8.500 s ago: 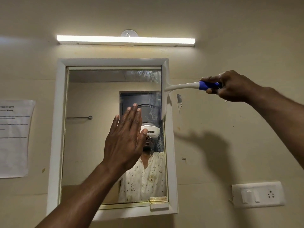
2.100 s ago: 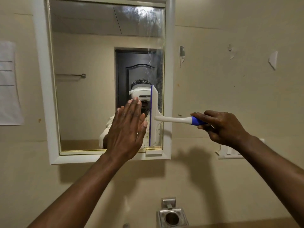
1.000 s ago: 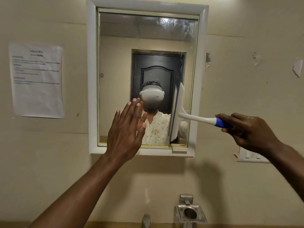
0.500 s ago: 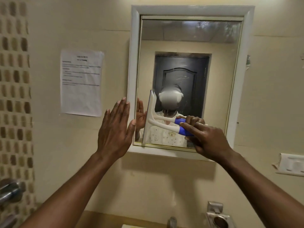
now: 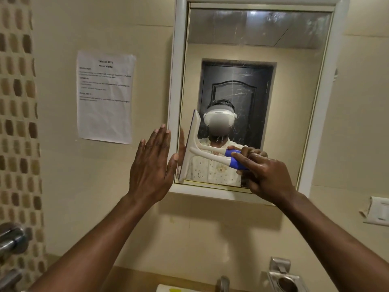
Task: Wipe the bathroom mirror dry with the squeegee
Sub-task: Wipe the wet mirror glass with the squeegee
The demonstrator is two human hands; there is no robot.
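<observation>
The mirror (image 5: 294, 49), its frame cropped at twelve o'clock, bears smears across the upper glass, and the printed notice (image 5: 105, 95) at nine o'clock of it is too blurred to read. The right hand (image 5: 267, 175), fingers curled round the blue grip, holds the squeegee (image 5: 192, 150) with its blade upright at the glass's seven-o'clock corner, close against the left frame edge and reaching down almost to the bottom edge; whether the blade touches the glass cannot be told. The left hand (image 5: 151, 167) stands flat, fingers straight and together, at nine o'clock of the blade, over the frame's left rail, while glass lies bare toward three o'clock.
</observation>
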